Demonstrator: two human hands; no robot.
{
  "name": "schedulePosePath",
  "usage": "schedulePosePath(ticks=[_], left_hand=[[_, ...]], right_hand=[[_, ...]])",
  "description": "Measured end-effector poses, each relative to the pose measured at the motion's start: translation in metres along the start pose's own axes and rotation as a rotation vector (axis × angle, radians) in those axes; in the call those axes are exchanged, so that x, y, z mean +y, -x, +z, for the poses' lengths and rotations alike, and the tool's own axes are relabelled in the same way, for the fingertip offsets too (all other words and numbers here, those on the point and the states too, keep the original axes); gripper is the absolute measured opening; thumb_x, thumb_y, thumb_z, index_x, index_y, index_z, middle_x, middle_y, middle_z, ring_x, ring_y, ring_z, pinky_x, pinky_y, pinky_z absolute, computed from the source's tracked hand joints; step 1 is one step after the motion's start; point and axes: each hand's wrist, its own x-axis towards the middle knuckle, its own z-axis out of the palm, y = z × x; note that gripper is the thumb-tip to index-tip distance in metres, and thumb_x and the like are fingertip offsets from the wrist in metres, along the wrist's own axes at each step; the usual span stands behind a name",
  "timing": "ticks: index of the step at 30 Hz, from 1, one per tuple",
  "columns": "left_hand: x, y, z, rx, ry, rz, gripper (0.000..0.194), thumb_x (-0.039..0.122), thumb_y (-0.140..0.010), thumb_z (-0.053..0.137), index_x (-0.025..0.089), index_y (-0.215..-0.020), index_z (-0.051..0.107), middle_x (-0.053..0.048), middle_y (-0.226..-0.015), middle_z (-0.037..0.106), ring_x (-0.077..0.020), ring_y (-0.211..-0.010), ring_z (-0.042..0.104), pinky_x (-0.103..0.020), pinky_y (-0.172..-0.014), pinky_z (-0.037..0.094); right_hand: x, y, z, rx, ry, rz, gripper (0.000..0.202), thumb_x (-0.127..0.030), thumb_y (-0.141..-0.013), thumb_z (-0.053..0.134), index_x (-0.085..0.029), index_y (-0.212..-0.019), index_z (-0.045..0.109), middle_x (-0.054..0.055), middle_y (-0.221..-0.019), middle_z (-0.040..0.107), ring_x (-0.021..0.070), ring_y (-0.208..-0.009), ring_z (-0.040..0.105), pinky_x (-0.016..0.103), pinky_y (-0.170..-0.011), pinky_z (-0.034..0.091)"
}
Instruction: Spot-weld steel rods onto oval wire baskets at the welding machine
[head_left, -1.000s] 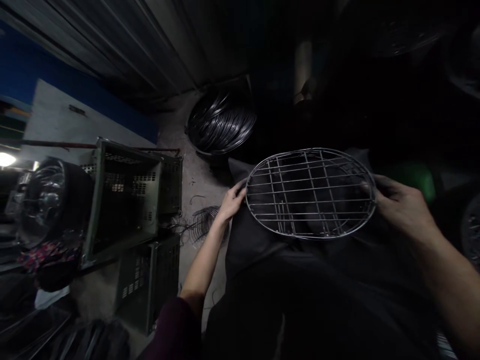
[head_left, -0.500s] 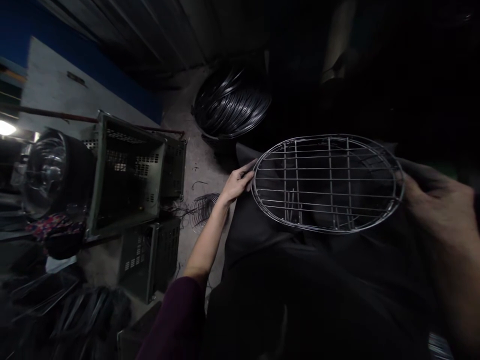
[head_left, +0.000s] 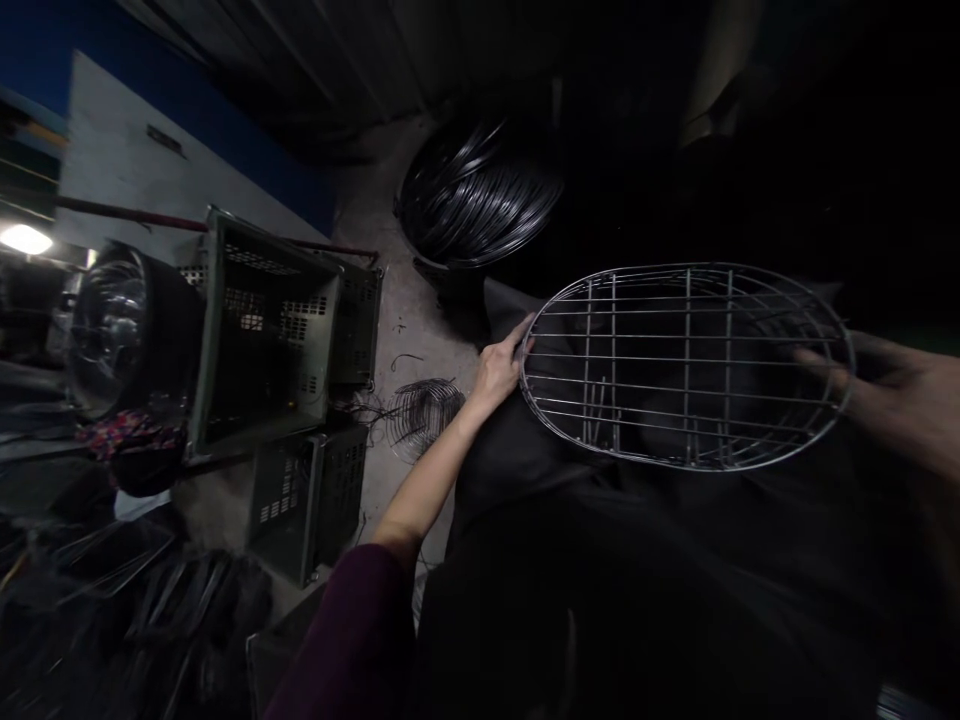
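Note:
An oval wire basket (head_left: 688,362) of thin metal rods, crossed into a grid, is held up in front of my dark-clothed lap. My left hand (head_left: 500,368) grips its left end, with fingers bent round the rim. At the opposite end my right hand (head_left: 892,395) holds the rim, its fingers partly showing through the wires. The right hand is dim and slightly blurred. Dark cloth (head_left: 510,440) shows behind the wires.
A large coil of black wire (head_left: 484,205) lies beyond the basket. Left of me stand green perforated crates (head_left: 217,330) and a round black fan-like object (head_left: 116,330). A loose wire coil (head_left: 424,415) rests on the grey floor (head_left: 394,320).
The wire basket and both hands have shifted a little right in the view. The basket's right end is tilted so more of its side wires show. The background has shifted slightly right too.

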Motion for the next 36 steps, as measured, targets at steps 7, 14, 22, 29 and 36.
schedulePosePath(ticks=[7, 14, 22, 29, 36], left_hand=[[-0.010, 0.006, 0.019, 0.148, 0.032, -0.011, 0.041, 0.028, -0.099, 0.048, 0.021, -0.137, 0.058, -0.008, -0.130, 0.068, -0.0233, -0.115, 0.068, -0.032, -0.100, 0.053], [0.004, 0.017, -0.014, 0.228, 0.222, -0.016, 0.042, 0.034, -0.100, 0.043, 0.017, -0.136, 0.057, -0.007, -0.121, 0.072, -0.0185, -0.111, 0.067, -0.033, -0.104, 0.049], [0.024, 0.008, -0.035, 0.016, 0.268, 0.048, 0.040, 0.025, -0.093, 0.055, 0.014, -0.130, 0.062, -0.008, -0.136, 0.064, -0.0208, -0.130, 0.058, -0.034, -0.115, 0.041], [0.025, 0.008, -0.033, -0.044, 0.140, 0.111, 0.044, 0.023, -0.094, 0.053, 0.014, -0.137, 0.057, -0.007, -0.140, 0.060, -0.0214, -0.132, 0.056, -0.032, -0.115, 0.041], [0.028, 0.006, -0.024, 0.033, -0.022, 0.146, 0.042, 0.026, -0.095, 0.053, 0.018, -0.135, 0.060, -0.006, -0.134, 0.065, -0.0231, -0.123, 0.063, -0.032, -0.108, 0.049]], right_hand=[[0.040, -0.014, 0.015, 0.179, -0.063, -0.177, 0.048, -0.050, -0.054, 0.070, -0.016, -0.088, 0.073, 0.012, -0.103, 0.072, 0.0317, -0.102, 0.066, 0.050, -0.099, 0.050], [-0.002, 0.033, -0.008, 0.146, -0.015, -0.248, 0.042, -0.046, -0.080, 0.057, -0.025, -0.113, 0.073, 0.008, -0.116, 0.070, 0.0311, -0.113, 0.063, 0.053, -0.104, 0.047], [-0.034, 0.052, -0.001, 0.129, -0.125, -0.140, 0.053, -0.059, -0.063, 0.077, -0.027, -0.105, 0.075, 0.009, -0.111, 0.072, 0.0368, -0.110, 0.063, 0.058, -0.102, 0.048], [-0.024, 0.047, -0.003, 0.132, -0.056, -0.086, 0.059, -0.054, -0.065, 0.074, -0.019, -0.113, 0.074, 0.011, -0.110, 0.072, 0.0355, -0.106, 0.065, 0.055, -0.100, 0.050], [-0.008, 0.029, -0.011, 0.118, 0.128, -0.201, 0.056, -0.053, -0.070, 0.063, -0.019, -0.113, 0.075, 0.011, -0.106, 0.073, 0.0336, -0.097, 0.068, 0.053, -0.092, 0.053]])
